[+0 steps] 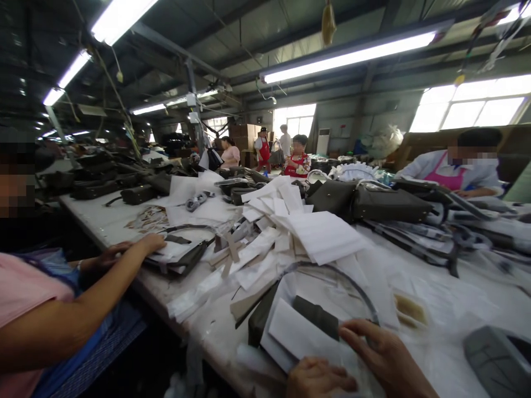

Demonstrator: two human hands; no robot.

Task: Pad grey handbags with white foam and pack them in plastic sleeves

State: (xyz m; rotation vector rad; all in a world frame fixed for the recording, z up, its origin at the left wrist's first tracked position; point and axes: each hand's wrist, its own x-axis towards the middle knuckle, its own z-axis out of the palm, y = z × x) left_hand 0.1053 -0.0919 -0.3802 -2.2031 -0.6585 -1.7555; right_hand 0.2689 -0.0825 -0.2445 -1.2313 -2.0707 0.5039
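Note:
A dark grey-green handbag (260,320) lies on the table right before me, its curved handle (352,282) looping up at the far side. White sheets (296,334) cover much of its face, and a dark flap (317,315) shows between them. My left hand (319,378) is closed at the bag's near edge, fingers curled over the white covering; its lower part is cut off by the frame. At the bag's right side, my right hand (379,351) has fingers and thumb closed on the edge by the flap. Clear plastic lies around the bag.
Loose white sheets and card strips (269,249) are heaped beyond the bag. To the left, a co-worker's arm (108,293) reaches to another handbag (191,260). Dark bags (385,204) are piled at the back right. A grey object (498,354) stands at the right.

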